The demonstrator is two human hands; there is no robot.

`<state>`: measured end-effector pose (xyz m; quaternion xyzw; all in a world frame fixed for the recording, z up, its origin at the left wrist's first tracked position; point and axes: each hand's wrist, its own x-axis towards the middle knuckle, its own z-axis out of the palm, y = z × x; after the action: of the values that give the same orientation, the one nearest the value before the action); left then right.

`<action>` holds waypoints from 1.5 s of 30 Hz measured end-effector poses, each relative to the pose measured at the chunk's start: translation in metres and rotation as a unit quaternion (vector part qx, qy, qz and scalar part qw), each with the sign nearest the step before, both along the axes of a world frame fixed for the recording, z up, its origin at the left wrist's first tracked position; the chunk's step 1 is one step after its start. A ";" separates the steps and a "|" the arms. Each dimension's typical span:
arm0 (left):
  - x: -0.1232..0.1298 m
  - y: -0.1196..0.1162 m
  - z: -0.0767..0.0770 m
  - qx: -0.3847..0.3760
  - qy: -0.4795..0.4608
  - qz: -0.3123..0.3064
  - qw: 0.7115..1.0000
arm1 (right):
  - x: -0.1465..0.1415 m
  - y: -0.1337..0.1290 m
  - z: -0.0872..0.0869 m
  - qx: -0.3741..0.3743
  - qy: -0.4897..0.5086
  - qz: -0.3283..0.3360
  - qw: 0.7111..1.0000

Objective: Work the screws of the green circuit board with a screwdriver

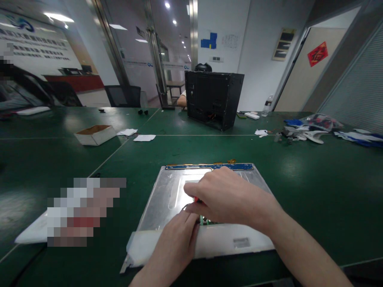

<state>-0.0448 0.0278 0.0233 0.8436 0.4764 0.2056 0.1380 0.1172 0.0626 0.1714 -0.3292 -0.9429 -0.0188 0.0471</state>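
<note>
A flat metal-backed display panel (161, 191) lies on the table before me, with a blue circuit board strip (209, 166) along its far edge and a white cover strip (221, 243) along the near edge. My right hand (227, 195) is closed above the middle of the panel, around a small red thing (196, 199) that is mostly hidden by the fingers. Beneath it, my left hand (179, 235) rests on the panel beside a green circuit board (205, 220). Its fingertips meet near the right hand's and are partly hidden; what they pinch I cannot make out.
A black computer case (209, 97) stands at the back of the green table (314, 191). Further left is an open white box (95, 135) near some paper scraps (145, 138). Bags and loose parts (302, 131) lie at the back right, near a water bottle (267, 105).
</note>
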 end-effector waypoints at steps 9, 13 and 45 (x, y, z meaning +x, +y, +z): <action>0.002 0.004 0.003 0.018 0.030 0.002 0.999 | 0.002 -0.001 0.001 -0.014 -0.002 0.022 1.000; 0.002 0.005 0.000 0.008 0.050 0.008 0.999 | 0.000 0.001 0.002 -0.023 -0.003 0.005 1.000; 0.000 0.006 -0.006 0.027 0.042 0.006 0.999 | 0.001 0.003 0.000 -0.012 -0.003 -0.001 1.000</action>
<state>-0.0445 0.0336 0.0172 0.8522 0.4807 0.1837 0.0941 0.1179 0.0658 0.1719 -0.3311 -0.9427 -0.0084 0.0401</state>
